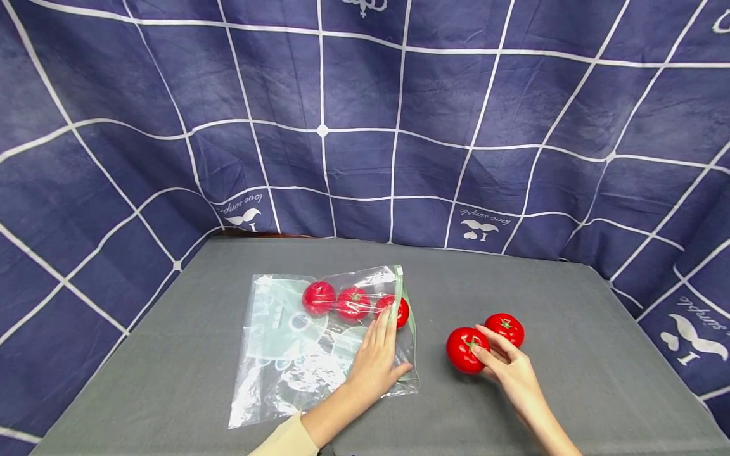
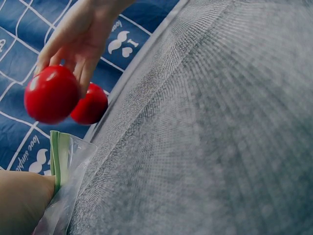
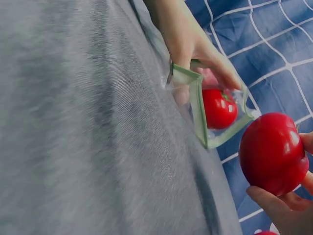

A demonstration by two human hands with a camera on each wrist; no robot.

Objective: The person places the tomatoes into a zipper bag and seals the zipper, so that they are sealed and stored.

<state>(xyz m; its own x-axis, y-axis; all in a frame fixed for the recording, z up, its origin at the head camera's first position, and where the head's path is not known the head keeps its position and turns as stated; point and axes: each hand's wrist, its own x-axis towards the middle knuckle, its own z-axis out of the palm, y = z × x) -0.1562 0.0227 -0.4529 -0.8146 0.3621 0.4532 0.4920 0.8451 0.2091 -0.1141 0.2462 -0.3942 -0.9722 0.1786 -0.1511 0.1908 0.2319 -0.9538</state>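
Observation:
A clear zip bag [image 1: 268, 373] with a pale green print lies on the grey table, its green-edged mouth [image 3: 199, 115] gaping to the right. Inside are three red tomatoes [image 1: 353, 304], one close to the mouth. My left hand [image 1: 373, 354] rests on the bag by that mouth, fingers straight and thumb spread apart. My right hand [image 1: 507, 361] grips another tomato [image 1: 467, 350] between thumb and fingers, to the right of the bag. Just behind it sits one more tomato [image 1: 505, 329] on the table, partly hidden by the hand in the left wrist view.
A grey cloth covers the table [image 1: 188, 367]. Behind it and along both sides hangs a dark blue curtain [image 1: 365, 158] with white grid lines. A zip slider [image 1: 398, 270] sits at the far corner of the bag's mouth.

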